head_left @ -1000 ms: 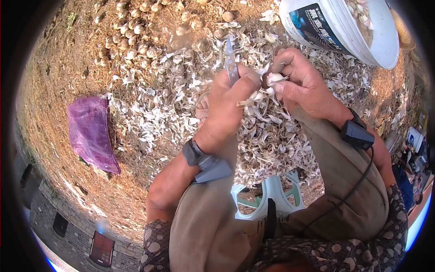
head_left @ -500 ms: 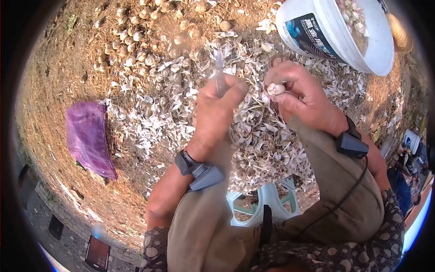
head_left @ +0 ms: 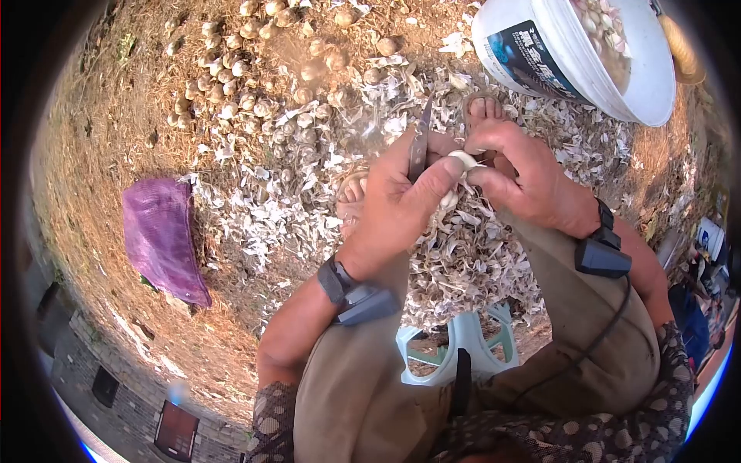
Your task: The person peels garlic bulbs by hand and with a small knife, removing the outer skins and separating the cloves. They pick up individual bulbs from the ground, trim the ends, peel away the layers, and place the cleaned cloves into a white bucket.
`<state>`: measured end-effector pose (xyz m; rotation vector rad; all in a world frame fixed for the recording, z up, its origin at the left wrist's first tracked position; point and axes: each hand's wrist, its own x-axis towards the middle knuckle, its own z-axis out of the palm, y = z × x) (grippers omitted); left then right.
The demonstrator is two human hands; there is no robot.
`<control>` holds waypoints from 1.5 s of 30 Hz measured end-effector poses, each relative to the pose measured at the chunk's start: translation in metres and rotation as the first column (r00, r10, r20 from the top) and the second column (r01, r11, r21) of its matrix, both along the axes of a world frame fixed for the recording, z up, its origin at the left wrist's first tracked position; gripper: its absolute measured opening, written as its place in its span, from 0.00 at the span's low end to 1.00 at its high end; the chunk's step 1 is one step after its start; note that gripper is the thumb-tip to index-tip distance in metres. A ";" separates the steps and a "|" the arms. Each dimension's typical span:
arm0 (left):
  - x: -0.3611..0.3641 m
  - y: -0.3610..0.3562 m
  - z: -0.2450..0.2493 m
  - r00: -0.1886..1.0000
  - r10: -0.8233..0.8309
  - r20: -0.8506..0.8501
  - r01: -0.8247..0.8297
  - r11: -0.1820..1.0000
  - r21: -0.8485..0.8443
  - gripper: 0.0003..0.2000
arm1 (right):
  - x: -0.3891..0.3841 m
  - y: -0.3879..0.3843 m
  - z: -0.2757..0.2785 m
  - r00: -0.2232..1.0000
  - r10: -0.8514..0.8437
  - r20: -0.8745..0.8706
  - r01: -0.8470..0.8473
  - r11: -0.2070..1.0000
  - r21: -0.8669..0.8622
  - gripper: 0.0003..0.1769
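Our left hand (head_left: pixel 395 199) is curled round a narrow grey metal knife (head_left: pixel 420 147), thumb on the small white garlic piece (head_left: pixel 465 160) between our hands; our right hand (head_left: pixel 536 176) pinches it. Risk: garlic twists, exposed blade nicks us; loose pinch could drop it into papery white peelings (head_left: pixel 471 258).

A person's left hand (head_left: pixel 390 204) grips a knife (head_left: pixel 419 145), blade pointing away, its thumb against the pale garlic (head_left: pixel 466 160) that I see, watching remotely, pinched in the right hand (head_left: pixel 536 181). Dry peelings (head_left: pixel 262 201) litter the ground between a purple mesh bag (head_left: pixel 164 239) and a tilted white bucket (head_left: pixel 575 62) holding more cloves (head_left: pixel 600 27).
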<state>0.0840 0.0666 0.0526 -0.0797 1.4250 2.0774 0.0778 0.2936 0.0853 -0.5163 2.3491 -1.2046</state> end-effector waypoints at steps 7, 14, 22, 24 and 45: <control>0.002 -0.001 -0.005 0.994 0.087 0.065 -0.092 0.992 0.085 0.09 | -0.002 -0.001 0.001 0.999 -0.032 -0.010 0.031 0.999 -0.019 0.12; 0.005 0.000 -0.002 0.985 0.012 0.172 -0.036 0.990 0.139 0.13 | 0.001 -0.002 -0.008 0.971 -0.068 0.228 0.139 0.940 -0.311 0.09; 0.003 -0.003 -0.001 0.838 0.016 0.545 -0.254 0.896 0.364 0.17 | 0.003 0.001 -0.010 0.823 -0.048 0.567 0.334 0.847 -0.413 0.10; 0.000 -0.012 -0.010 0.815 -0.032 0.578 -0.293 0.839 0.459 0.15 | 0.003 0.002 -0.014 0.878 -0.089 0.470 0.288 0.884 -0.369 0.08; 0.000 -0.009 -0.002 0.962 0.059 0.268 -0.093 0.989 0.114 0.18 | -0.045 0.082 0.057 0.308 -0.429 -0.849 0.699 0.708 -0.104 0.20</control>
